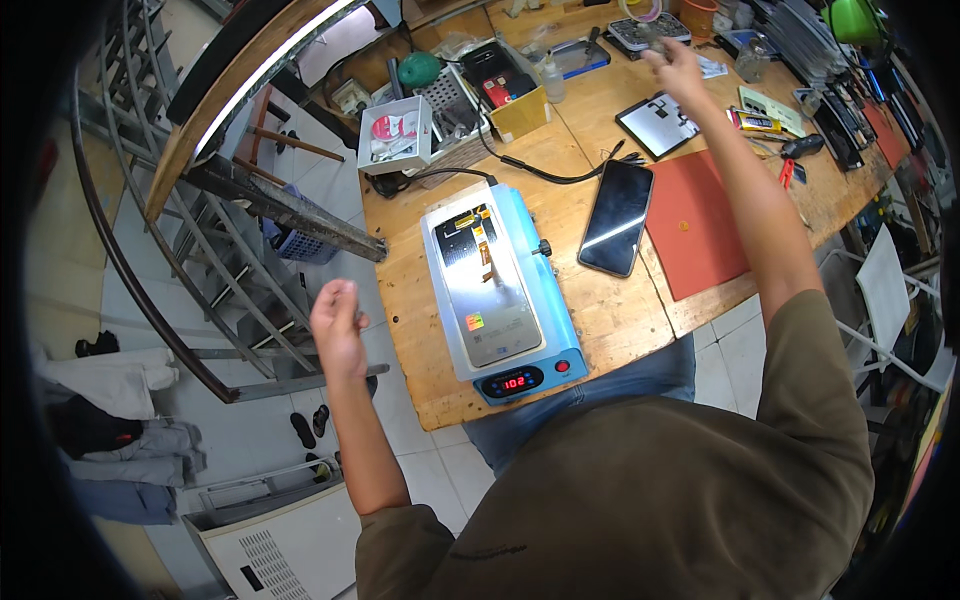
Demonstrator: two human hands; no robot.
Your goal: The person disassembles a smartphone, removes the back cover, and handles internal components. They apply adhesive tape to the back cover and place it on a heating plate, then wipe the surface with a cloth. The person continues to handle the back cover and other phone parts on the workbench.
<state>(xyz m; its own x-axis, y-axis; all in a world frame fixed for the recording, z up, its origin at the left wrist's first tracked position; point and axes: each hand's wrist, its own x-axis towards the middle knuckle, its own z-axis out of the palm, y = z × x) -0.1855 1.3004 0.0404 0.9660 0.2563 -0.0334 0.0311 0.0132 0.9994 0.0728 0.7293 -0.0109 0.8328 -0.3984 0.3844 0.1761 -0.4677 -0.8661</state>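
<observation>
My left hand (340,325) is raised off the table's left side, its fingers curled closed; whatever they may hold is hidden. My right hand (678,78) stretches to the back of the table, near a tray of small parts (648,32) and a pale ring-shaped roll (641,9). Its fingertips are blurred. Before me a phone-sized panel with a silvery back (492,290) lies on a blue heating plate (553,318) with a lit red display. To the right rests a dark phone (616,218), screen up, beside a reddish-brown mat (697,240).
Behind the mat lies a flat silvery part with a dark edge (657,124). Boxes of parts, including a white box (395,135), line the back left. A black cable (550,176) crosses the table. Tubes, red-handled pliers (787,174) and tools crowd the right. A metal post (290,210) stands left.
</observation>
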